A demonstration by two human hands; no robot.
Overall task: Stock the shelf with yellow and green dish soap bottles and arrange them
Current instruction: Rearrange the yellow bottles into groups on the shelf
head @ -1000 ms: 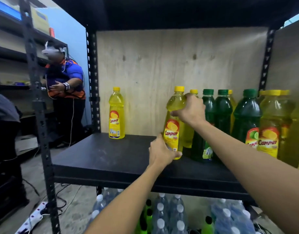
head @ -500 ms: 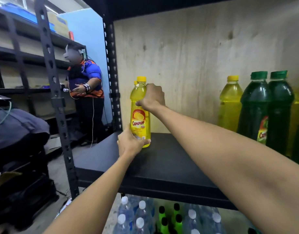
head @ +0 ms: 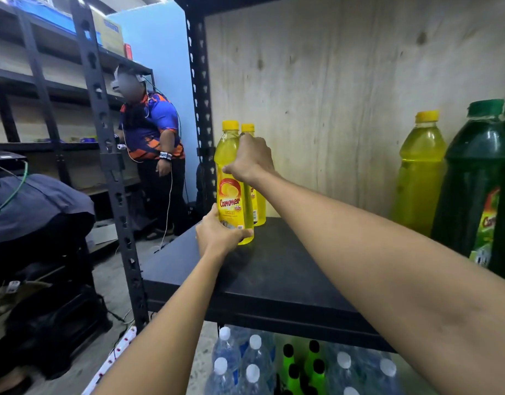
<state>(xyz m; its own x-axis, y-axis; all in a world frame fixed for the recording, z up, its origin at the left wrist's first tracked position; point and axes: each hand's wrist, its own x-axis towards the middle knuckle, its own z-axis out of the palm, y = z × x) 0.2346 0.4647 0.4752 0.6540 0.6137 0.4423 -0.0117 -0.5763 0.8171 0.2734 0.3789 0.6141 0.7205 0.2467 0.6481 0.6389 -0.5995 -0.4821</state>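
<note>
Left end of the black metal shelf board (head: 274, 269), and here's the left hand (head: 218, 236), fingers curled round the foot of a clear yellow plastic dish soap bottle (head: 231, 201) with a yellow cap and a red-and-yellow label. It's upright with its base right at the board, but I can't tell whether its weight is down. The right hand (head: 252, 161) wraps the same bottle's shoulder from the right side, thumb across the front. Just behind and to the right, close enough that it may be touching, a second yellow bottle (head: 260, 212) of the same make stands near the pale plywood back panel (head: 331, 109). That's two yellows in the left corner. Next comes a long bare stretch of board. Over on the right is another yellow bottle (head: 419, 172), possibly with one more cap peeking out behind it, then two dark green bottles (head: 473, 181) with green caps, the farther one cut off by the frame edge. Count in view: three yellows for sure, two greens. My read is that the left group is only just begun and the middle is unfilled, so plenty of stocking and lining up is left
</note>
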